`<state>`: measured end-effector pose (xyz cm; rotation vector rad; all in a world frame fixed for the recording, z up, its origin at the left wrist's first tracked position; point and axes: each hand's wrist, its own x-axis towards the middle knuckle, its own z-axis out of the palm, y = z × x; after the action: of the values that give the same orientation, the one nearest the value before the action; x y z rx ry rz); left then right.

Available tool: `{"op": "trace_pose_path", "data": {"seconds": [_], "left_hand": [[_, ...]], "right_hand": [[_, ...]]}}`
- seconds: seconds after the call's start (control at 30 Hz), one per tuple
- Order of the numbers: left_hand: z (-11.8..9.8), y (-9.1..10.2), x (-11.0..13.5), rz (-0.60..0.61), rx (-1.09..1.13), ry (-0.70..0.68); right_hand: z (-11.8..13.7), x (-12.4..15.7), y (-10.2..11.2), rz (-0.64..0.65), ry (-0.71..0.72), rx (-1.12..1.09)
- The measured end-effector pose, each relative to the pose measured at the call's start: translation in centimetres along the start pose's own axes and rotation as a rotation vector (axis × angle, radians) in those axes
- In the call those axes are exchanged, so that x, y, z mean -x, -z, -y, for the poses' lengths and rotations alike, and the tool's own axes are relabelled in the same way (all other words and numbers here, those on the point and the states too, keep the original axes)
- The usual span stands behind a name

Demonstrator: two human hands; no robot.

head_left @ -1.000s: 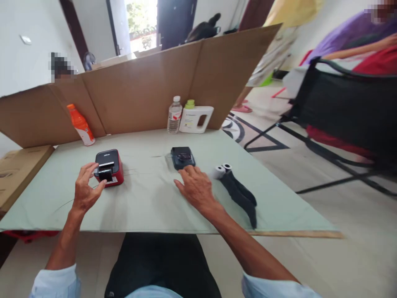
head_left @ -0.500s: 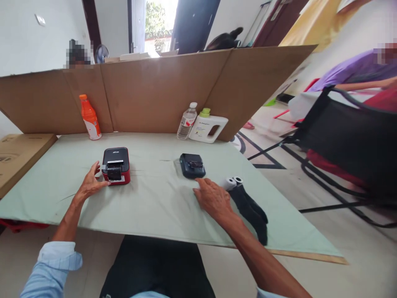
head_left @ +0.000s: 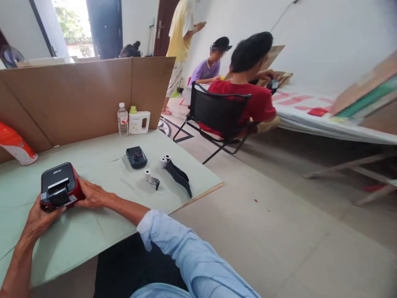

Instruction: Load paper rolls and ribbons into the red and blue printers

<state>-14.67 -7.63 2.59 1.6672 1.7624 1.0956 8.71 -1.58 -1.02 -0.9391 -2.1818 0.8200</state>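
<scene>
Both my hands grip a black and red label printer [head_left: 58, 178] at the left of the green-covered table [head_left: 102, 223]. My left hand [head_left: 40, 217] is closed around its near left corner, thumb along the front. On the printer's right side, my right hand [head_left: 93, 194] presses, its fingers partly hidden behind the case. A dark strip hangs from the slot in the printer's front. Farther right lies a smaller dark portable printer [head_left: 136, 157]. Near it are a small white roll [head_left: 147, 175] with a printed strip and two white rolls [head_left: 164, 161] with long black tails.
A cardboard screen [head_left: 87, 95] stands along the table's back. Before it are an orange bottle [head_left: 18, 145], a clear water bottle [head_left: 123, 120] and a white jug [head_left: 139, 121]. A person in red sits on a black folding chair [head_left: 221, 109]; two other people are beyond.
The view has turned right. My right hand has moved left from beside the small printer to the red-and-black one, and both hands now hold it. The small roll has come into sight.
</scene>
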Motion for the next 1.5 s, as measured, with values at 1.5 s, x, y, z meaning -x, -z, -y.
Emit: {"op": "trace_pose_path", "data": {"seconds": [1.5], "left_hand": [[-7.4, -11.7, 3.4, 0.072, -0.187, -0.628]], "right_hand": [[-5.2, 14.0, 5.8, -0.551, 0.031, 0.049]]}}
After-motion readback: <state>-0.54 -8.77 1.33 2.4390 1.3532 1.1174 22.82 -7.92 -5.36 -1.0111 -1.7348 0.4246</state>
